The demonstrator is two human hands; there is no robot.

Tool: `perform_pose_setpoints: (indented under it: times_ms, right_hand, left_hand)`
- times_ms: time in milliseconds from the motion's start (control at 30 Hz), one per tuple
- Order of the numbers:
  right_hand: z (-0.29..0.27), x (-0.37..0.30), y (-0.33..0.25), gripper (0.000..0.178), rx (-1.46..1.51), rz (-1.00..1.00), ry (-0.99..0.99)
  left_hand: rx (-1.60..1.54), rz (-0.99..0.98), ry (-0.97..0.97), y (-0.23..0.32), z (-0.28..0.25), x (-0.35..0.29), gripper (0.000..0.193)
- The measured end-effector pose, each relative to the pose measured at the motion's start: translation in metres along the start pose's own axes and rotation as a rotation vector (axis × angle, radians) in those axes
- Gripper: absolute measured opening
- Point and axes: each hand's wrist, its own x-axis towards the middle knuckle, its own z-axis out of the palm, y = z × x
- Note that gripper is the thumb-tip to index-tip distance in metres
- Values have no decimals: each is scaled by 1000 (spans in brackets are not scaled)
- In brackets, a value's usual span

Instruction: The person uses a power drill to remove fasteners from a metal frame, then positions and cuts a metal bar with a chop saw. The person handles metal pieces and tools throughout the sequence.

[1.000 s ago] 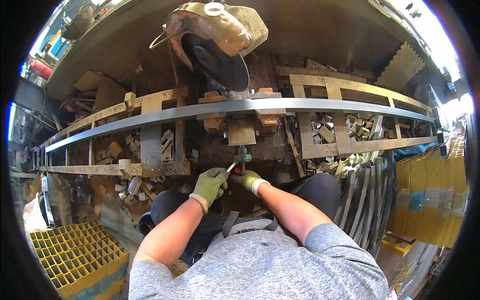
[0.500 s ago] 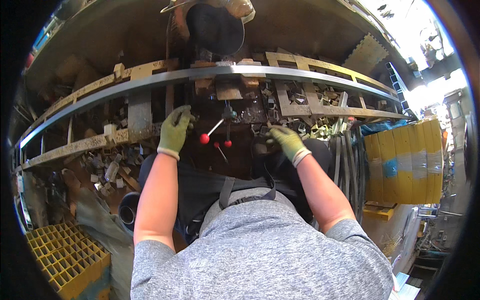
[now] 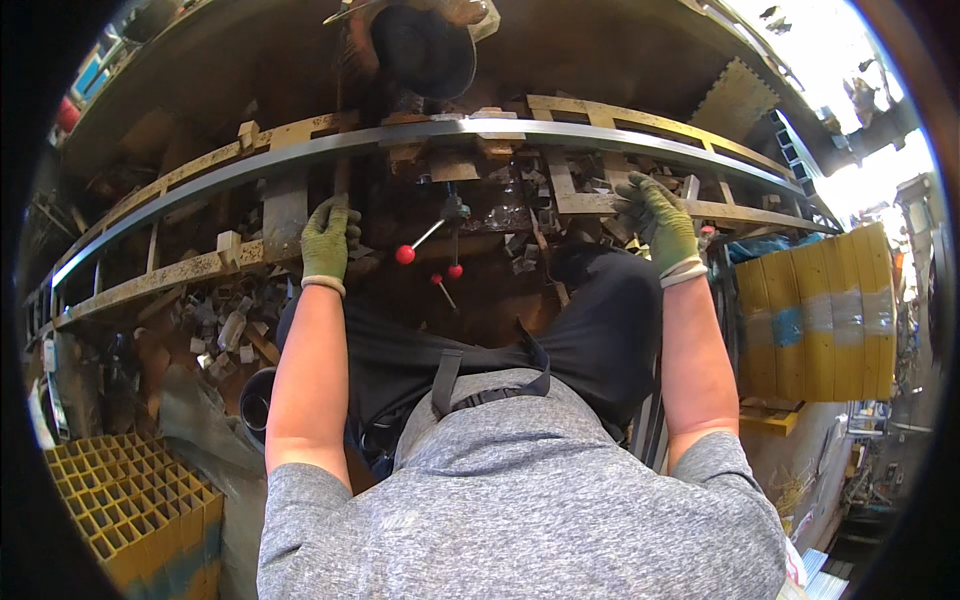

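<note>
A long silver metal bar (image 3: 590,132) lies across the machine from left to right, over a ladder-like yellowish frame (image 3: 680,210). My left hand (image 3: 328,240), in a green work glove, hovers below the bar near the frame's left part, its fingers loosely bent and apart. Beyond the levers, my right hand (image 3: 664,225), gloved alike, is at the frame's right part with fingers open; whether it touches the rail I cannot tell. Between my hands are a lever with a red knob (image 3: 405,255), a second red knob (image 3: 456,271) and a smaller red-tipped lever (image 3: 446,292).
Small cut tube pieces (image 3: 235,335) lie heaped under the frame. A round black machine part (image 3: 425,52) stands behind the bar. Stacked yellow tubes (image 3: 815,315) stand at right, and a bundle of yellow square tubes (image 3: 130,490) at lower left.
My right hand has moved right and farther forward, from beside my knee to the frame's right part. My left hand has shifted slightly left and nearer. The bar looks unmoved against the machine.
</note>
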Motion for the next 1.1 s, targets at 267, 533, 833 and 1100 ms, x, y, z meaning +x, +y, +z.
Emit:
perform_pose_setpoints:
  times_ms: [267,533,833,1100]
  right_hand:
    - [-26,72,-26,40,-94,-58,13]
    - [120,201,-178,43,-77,-252,-323]
    - [353,367,-374,48,-112,-764,-440]
    - [456,390,-415,53,-1657,-1967,618]
  left_hand:
    - [35,99,179,52,8,-2,31]
    - [-189,84,243,61,7,51,31]
    - [-266,85,159,54,9,95,27]
    - [-270,-16,88,62,-14,93,30]
